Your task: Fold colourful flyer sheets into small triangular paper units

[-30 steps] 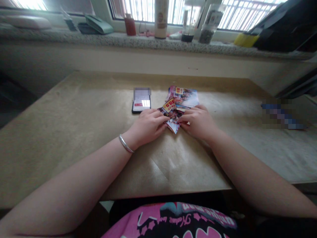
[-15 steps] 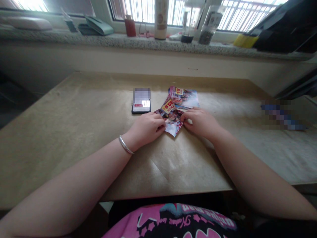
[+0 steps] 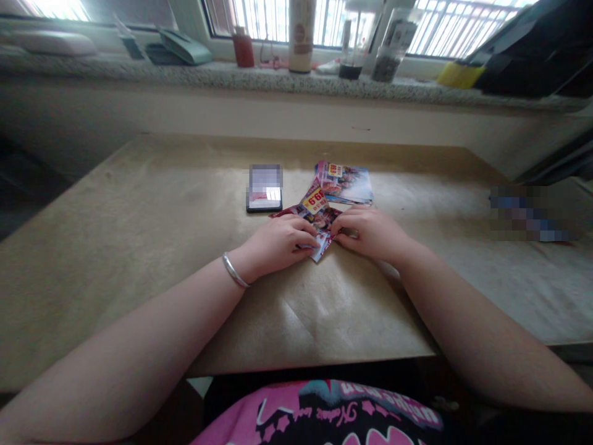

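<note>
A printed paper flyer [image 3: 314, 201], folded into a pointed shape, lies on the table in front of me. My left hand [image 3: 288, 243] rests over its left side, fingers pressing on the paper near the light lower corner. On the opposite edge, my right hand [image 3: 365, 230] pinches the flyer between thumb and fingers. Both hands hide parts of the folds. Just behind it is a stack of similar printed flyers [image 3: 352, 183], touched or overlapped by the folded one's upper tip. A phone [image 3: 264, 201] with a lit, partly blurred screen lies beyond my left hand.
The table [image 3: 139, 247] has a pale brown cover. At the right lies a blurred, bluish flat item [image 3: 530, 217]. Along the stone windowsill [image 3: 259, 75] stand a red bottle [image 3: 243, 49], a tall cream bottle [image 3: 302, 37], clear containers [image 3: 391, 49] and a black bag [image 3: 532, 55].
The folded flyer has turned slightly, its lower corner shifting left and its left point now showing above my left hand. Both hands have moved closer together over the lower part.
</note>
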Demonstrator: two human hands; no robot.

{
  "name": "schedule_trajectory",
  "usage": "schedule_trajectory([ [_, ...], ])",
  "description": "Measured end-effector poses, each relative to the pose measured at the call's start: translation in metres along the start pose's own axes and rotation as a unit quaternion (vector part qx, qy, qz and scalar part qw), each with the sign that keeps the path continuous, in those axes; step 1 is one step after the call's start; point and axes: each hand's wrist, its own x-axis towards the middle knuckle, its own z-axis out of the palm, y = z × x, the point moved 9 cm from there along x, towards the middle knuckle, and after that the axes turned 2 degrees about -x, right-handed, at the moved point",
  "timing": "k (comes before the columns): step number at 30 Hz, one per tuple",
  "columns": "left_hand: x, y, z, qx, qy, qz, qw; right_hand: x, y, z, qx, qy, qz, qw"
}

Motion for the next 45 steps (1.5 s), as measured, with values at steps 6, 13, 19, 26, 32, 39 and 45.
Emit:
schedule_trajectory([
  [6, 0.001, 0.003, 0.002, -0.029, -0.010, 0.005, 1.000, 0.000, -0.005, -0.002, 0.007, 0.012, -0.010, 1.000],
  [13, 0.003, 0.007, 0.001, 0.021, -0.023, -0.007, 0.999, -0.001, -0.002, -0.001, -0.046, -0.007, 0.013, 0.999],
  [19, 0.003, 0.013, -0.002, 0.026, -0.015, 0.018, 0.999, 0.000, 0.002, -0.003, -0.088, -0.006, 0.039, 0.995],
  [26, 0.004, 0.011, 0.000, 0.022, -0.019, 0.010, 1.000, 0.000, 0.009, -0.004, -0.078, 0.046, 0.072, 0.993],
  [32, 0.003, 0.009, 0.002, 0.022, -0.034, -0.004, 0.999, 0.000, 0.013, -0.002, -0.028, 0.080, 0.063, 0.994],
  [39, 0.002, 0.007, 0.005, 0.014, -0.025, 0.020, 0.999, -0.004, 0.020, -0.011, 0.036, 0.175, 0.080, 0.981],
  [45, 0.002, 0.010, 0.003, 0.019, -0.028, 0.021, 0.999, -0.005, 0.043, -0.002, 0.153, 0.187, 0.168, 0.956],
])
